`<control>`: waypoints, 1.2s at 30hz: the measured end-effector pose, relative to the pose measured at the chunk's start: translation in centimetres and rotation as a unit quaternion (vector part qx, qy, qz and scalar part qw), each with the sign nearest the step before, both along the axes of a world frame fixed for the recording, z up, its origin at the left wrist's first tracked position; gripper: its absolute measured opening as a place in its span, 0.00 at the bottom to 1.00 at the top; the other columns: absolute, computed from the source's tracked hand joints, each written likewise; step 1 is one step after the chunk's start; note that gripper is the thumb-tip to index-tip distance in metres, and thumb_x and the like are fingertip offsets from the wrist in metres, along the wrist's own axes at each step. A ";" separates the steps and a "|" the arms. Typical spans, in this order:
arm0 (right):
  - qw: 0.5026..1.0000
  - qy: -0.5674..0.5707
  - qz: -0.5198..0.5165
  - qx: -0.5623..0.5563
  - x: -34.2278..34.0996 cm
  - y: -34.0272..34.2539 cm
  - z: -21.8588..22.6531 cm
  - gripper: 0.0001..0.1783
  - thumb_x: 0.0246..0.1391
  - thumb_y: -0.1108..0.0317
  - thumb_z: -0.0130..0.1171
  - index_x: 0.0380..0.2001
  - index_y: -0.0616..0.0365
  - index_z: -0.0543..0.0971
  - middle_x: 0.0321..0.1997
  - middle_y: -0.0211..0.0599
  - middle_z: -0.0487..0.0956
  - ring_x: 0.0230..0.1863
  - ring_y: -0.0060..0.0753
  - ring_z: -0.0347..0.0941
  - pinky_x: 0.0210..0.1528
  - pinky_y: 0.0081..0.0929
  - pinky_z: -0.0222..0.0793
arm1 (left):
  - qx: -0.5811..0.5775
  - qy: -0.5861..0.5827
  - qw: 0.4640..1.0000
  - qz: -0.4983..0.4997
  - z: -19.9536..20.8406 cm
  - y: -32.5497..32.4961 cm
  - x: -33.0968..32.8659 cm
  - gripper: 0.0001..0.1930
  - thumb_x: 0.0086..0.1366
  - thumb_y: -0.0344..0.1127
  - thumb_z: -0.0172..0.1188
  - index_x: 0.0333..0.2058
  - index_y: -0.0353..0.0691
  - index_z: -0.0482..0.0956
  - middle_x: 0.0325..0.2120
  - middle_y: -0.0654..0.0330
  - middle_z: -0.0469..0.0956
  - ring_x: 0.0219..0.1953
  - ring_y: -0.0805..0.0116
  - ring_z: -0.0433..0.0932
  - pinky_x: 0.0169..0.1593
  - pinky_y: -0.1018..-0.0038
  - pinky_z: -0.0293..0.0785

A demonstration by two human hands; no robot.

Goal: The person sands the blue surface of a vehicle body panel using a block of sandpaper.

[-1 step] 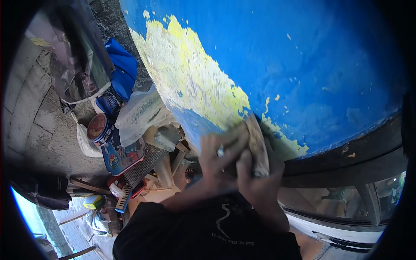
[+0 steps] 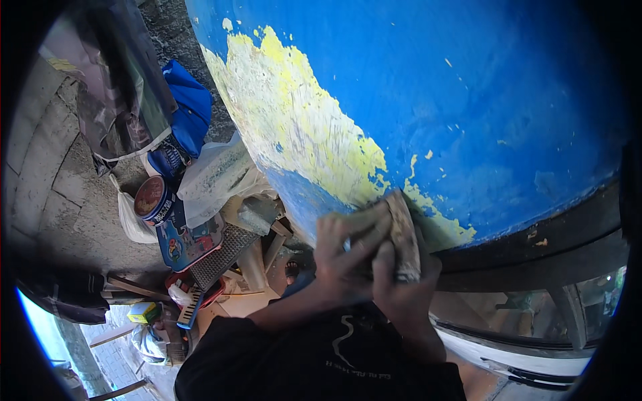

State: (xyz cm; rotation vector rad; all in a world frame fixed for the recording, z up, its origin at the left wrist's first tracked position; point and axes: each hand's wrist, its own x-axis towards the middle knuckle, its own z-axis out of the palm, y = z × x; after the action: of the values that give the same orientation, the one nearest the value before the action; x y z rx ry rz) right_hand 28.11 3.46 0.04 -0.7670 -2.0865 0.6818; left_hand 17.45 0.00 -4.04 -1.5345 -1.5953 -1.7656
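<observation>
A worn, flat wooden block (image 2: pixel 404 234) lies against the lower part of a blue painted panel (image 2: pixel 468 100). My left hand (image 2: pixel 341 250) is closed on the block's left side, its fingers reaching across to the upper end. Gripping the lower end is my right hand (image 2: pixel 404 291), with the thumb on the near face. The block's underside is hidden against the panel. Beside it a large pale patch (image 2: pixel 294 120), edged in yellow, shows where the blue coat is gone. Small yellow chips run to the right of the block.
To the left stand a round tub (image 2: pixel 152 197) with a reddish lid, clear plastic sheeting (image 2: pixel 210 177) and a blue cloth-like item (image 2: pixel 187 100). A toy keyboard (image 2: pixel 191 307) lies lower down. A dark ledge (image 2: pixel 528 237) and glass window (image 2: pixel 515 314) run below the panel at right.
Both hands and the wooden block have shifted a little down the panel, toward me. The block stays in both hands.
</observation>
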 end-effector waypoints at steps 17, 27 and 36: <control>0.995 0.097 0.027 -0.002 -0.6 0.3 -0.4 0.18 0.52 0.72 0.55 0.45 0.72 0.72 0.30 0.50 0.79 0.27 0.46 0.80 0.29 0.32 0.75 | -0.017 0.023 0.999 -0.026 -0.7 0.0 -0.3 0.29 0.39 0.34 0.68 0.45 0.37 0.80 0.46 0.56 0.77 0.35 0.63 0.72 0.39 0.70 0.62; 0.995 0.076 0.043 -0.054 -1.6 0.4 0.7 0.19 0.50 0.73 0.55 0.45 0.73 0.73 0.37 0.53 0.79 0.36 0.48 0.80 0.37 0.31 0.75 | -0.038 -0.010 0.999 -0.013 1.5 -0.4 -1.2 0.24 0.42 0.32 0.69 0.43 0.35 0.82 0.43 0.52 0.79 0.38 0.63 0.74 0.42 0.71 0.69; 0.992 0.075 0.036 -0.097 -1.4 0.2 -0.1 0.19 0.50 0.72 0.56 0.45 0.72 0.74 0.34 0.53 0.79 0.34 0.48 0.80 0.36 0.33 0.76 | -0.011 -0.016 1.000 -0.015 0.4 -0.2 -1.2 0.27 0.40 0.32 0.68 0.45 0.39 0.81 0.46 0.54 0.78 0.39 0.62 0.75 0.41 0.71 0.66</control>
State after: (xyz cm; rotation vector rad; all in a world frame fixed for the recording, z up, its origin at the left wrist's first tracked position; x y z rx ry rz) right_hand 26.75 3.65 -0.05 -0.7257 -1.9389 0.9643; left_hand 16.30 -0.17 -3.66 -1.5554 -1.6188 -1.8034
